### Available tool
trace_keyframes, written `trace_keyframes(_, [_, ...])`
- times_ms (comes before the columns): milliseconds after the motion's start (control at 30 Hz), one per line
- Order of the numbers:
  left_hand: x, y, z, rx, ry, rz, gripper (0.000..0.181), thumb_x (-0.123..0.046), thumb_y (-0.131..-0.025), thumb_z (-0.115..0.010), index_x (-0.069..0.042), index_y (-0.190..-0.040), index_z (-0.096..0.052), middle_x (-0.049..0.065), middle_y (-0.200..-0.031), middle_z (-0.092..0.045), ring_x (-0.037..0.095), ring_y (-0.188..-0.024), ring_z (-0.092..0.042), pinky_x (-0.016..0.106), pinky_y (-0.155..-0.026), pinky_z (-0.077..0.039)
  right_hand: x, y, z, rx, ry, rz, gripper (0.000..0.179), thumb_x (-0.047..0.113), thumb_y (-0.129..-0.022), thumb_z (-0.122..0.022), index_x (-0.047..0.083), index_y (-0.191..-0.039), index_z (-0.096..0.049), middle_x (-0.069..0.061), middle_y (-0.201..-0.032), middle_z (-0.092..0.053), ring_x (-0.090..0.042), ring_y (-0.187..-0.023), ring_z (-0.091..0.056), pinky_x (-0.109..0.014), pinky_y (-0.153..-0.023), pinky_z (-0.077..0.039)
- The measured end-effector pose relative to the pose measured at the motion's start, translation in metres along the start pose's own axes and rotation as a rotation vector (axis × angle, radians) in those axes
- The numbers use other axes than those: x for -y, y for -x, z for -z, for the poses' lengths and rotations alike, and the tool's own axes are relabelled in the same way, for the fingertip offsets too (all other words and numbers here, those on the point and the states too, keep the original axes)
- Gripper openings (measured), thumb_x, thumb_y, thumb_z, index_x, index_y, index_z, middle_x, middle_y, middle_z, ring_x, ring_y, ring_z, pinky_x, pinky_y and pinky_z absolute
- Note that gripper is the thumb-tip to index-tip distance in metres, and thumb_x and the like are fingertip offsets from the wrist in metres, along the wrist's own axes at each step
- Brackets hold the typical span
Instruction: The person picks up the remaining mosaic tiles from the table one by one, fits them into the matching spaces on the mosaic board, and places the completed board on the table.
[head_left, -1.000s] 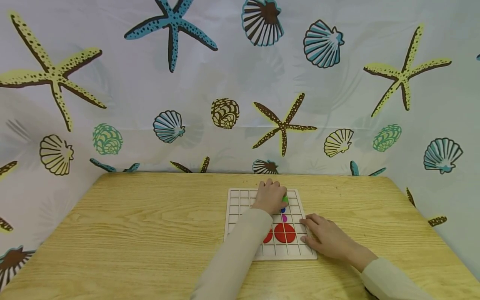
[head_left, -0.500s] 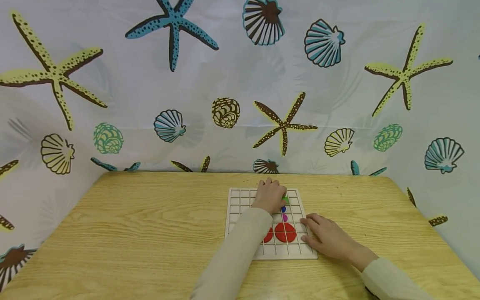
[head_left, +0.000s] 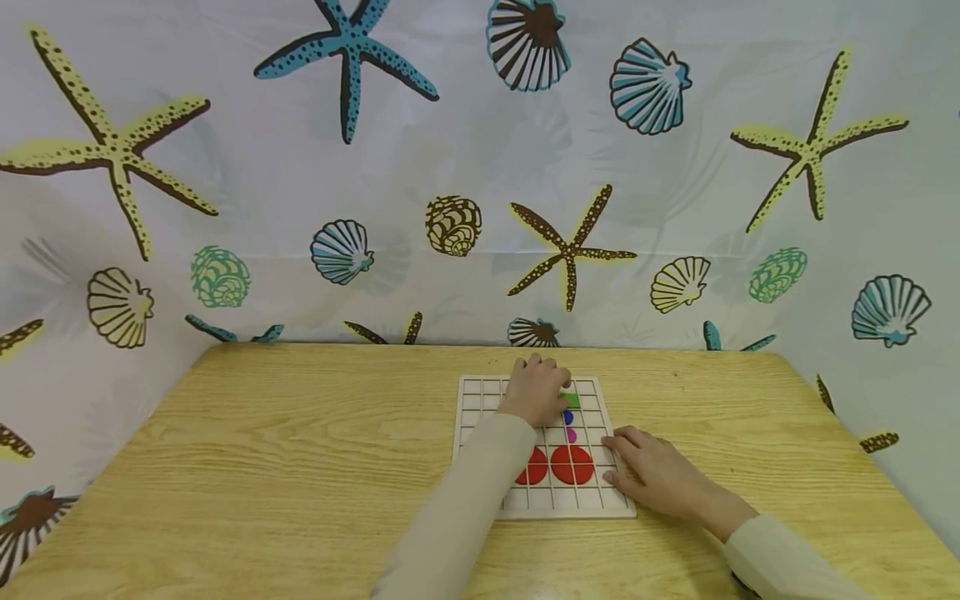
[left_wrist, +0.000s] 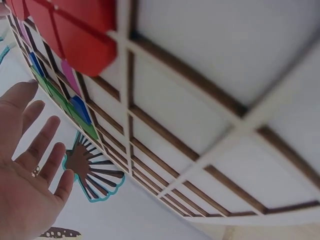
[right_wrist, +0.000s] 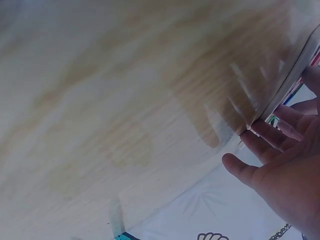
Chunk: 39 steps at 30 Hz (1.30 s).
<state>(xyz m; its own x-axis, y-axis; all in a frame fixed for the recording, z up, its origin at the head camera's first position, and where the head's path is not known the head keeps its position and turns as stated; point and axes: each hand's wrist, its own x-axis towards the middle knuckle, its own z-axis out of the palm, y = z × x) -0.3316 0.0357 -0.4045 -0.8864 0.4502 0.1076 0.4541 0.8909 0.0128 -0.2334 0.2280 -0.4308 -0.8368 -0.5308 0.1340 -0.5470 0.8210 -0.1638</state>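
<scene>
A white board with a grid of square cells lies on the table. My left hand is over its back part, fingers loosely bent and holding nothing. In the left wrist view, that hand's thumb is right by a green strip set in the cells. Blue pieces and magenta pieces lie in rows nearer me, then large red discs split into quarters. The left forearm hides the board's left side. My right hand touches the board's right edge with its fingertips, thumb apart.
The wooden table extends to both sides of the board. A white cloth printed with starfish and shells hangs behind the table and along its sides.
My left hand has moved slightly left, away from the green strip. More of the green, blue and left red pieces now shows. The right hand stays at the board's edge.
</scene>
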Motion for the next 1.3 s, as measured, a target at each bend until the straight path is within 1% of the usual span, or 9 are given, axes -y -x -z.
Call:
trace_keyframes(167, [0.01, 0.002, 0.0, -0.039, 0.01, -0.043, 0.03, -0.041, -0.086, -0.059, -0.026, -0.112, -0.063, -0.003, -0.113, -0.06, 0.021, -0.107, -0.05, 0.043, -0.094, -0.039, 0.0, -0.002, 0.004, 0.004, 0.01, 0.008, 0.043, 0.032, -0.09, -0.056, 0.004, -0.123, -0.053, -0.011, -0.119, -0.052, -0.03, -0.106, -0.055, -0.049, -0.089, -0.044])
trace_keyframes(300, [0.018, 0.004, 0.002, -0.048, 0.063, -0.052, 0.03, -0.039, -0.086, -0.06, -0.024, -0.112, -0.063, -0.002, -0.112, -0.06, 0.023, -0.109, -0.05, 0.045, -0.096, -0.037, -0.002, -0.004, 0.007, 0.026, 0.014, -0.009, 0.042, 0.033, -0.089, -0.056, 0.005, -0.121, -0.053, -0.009, -0.116, -0.053, -0.027, -0.104, -0.056, -0.049, -0.088, -0.044])
trace_keyframes(433, [0.027, 0.01, 0.003, -0.05, 0.082, -0.058, 0.03, -0.038, -0.086, -0.06, -0.024, -0.112, -0.063, -0.001, -0.112, -0.06, 0.023, -0.11, -0.049, 0.045, -0.099, -0.036, -0.004, -0.005, 0.008, 0.041, 0.018, -0.015, 0.042, 0.033, -0.089, -0.057, 0.006, -0.12, -0.054, -0.008, -0.115, -0.053, -0.027, -0.103, -0.056, -0.049, -0.087, -0.044])
trace_keyframes(533, [0.035, 0.016, 0.004, -0.073, 0.085, -0.068, 0.029, -0.037, -0.085, -0.061, -0.023, -0.111, -0.063, 0.0, -0.112, -0.061, 0.024, -0.11, -0.05, 0.045, -0.098, -0.036, -0.006, -0.006, 0.008, 0.032, 0.015, -0.007, 0.04, 0.033, -0.088, -0.058, 0.006, -0.118, -0.055, -0.008, -0.114, -0.054, -0.027, -0.1, -0.057, -0.049, -0.086, -0.045])
trace_keyframes(667, [0.044, 0.025, 0.005, -0.088, 0.09, -0.073, 0.03, -0.036, -0.084, -0.063, -0.022, -0.111, -0.063, 0.001, -0.112, -0.061, 0.025, -0.11, -0.05, 0.046, -0.097, -0.037, -0.008, -0.008, 0.009, 0.02, -0.002, 0.013, 0.039, 0.032, -0.088, -0.058, 0.006, -0.117, -0.055, -0.008, -0.113, -0.055, -0.027, -0.1, -0.057, -0.047, -0.085, -0.045])
trace_keyframes(733, [0.049, 0.029, 0.006, -0.078, 0.091, -0.069, 0.032, -0.037, -0.084, -0.063, -0.021, -0.112, -0.062, 0.002, -0.113, -0.061, 0.025, -0.11, -0.05, 0.045, -0.097, -0.037, -0.01, -0.008, 0.011, 0.025, -0.029, 0.013, 0.038, 0.031, -0.089, -0.057, 0.006, -0.118, -0.054, -0.007, -0.113, -0.055, -0.026, -0.101, -0.057, -0.046, -0.087, -0.045])
trace_keyframes(933, [0.065, 0.045, 0.01, -0.079, 0.112, -0.078, 0.036, -0.038, -0.084, -0.063, -0.02, -0.115, -0.059, 0.003, -0.114, -0.059, 0.026, -0.11, -0.049, 0.047, -0.095, -0.037, -0.018, -0.009, 0.013, 0.011, -0.134, -0.021, 0.04, 0.026, -0.09, -0.056, 0.004, -0.122, -0.051, -0.01, -0.118, -0.056, -0.027, -0.109, -0.056, -0.045, -0.092, -0.044])
trace_keyframes(1167, [0.092, 0.066, 0.01, -0.049, 0.15, -0.037, 0.042, -0.039, -0.084, -0.062, -0.019, -0.121, -0.056, 0.003, -0.118, -0.056, 0.026, -0.11, -0.046, 0.048, -0.097, -0.033, -0.033, -0.006, 0.017, -0.065, -0.143, -0.072, 0.041, 0.027, -0.089, -0.058, 0.004, -0.123, -0.051, -0.01, -0.121, -0.054, -0.032, -0.113, -0.052, -0.049, -0.093, -0.042])
trace_keyframes(1300, [0.111, 0.081, 0.011, -0.065, 0.125, -0.02, 0.043, -0.04, -0.084, -0.062, -0.019, -0.121, -0.055, 0.004, -0.119, -0.055, 0.027, -0.111, -0.045, 0.049, -0.096, -0.033, -0.042, -0.001, 0.023, -0.097, -0.152, -0.089, 0.043, 0.027, -0.089, -0.058, 0.002, -0.124, -0.05, -0.014, -0.123, -0.051, -0.036, -0.114, -0.05, -0.051, -0.091, -0.042])
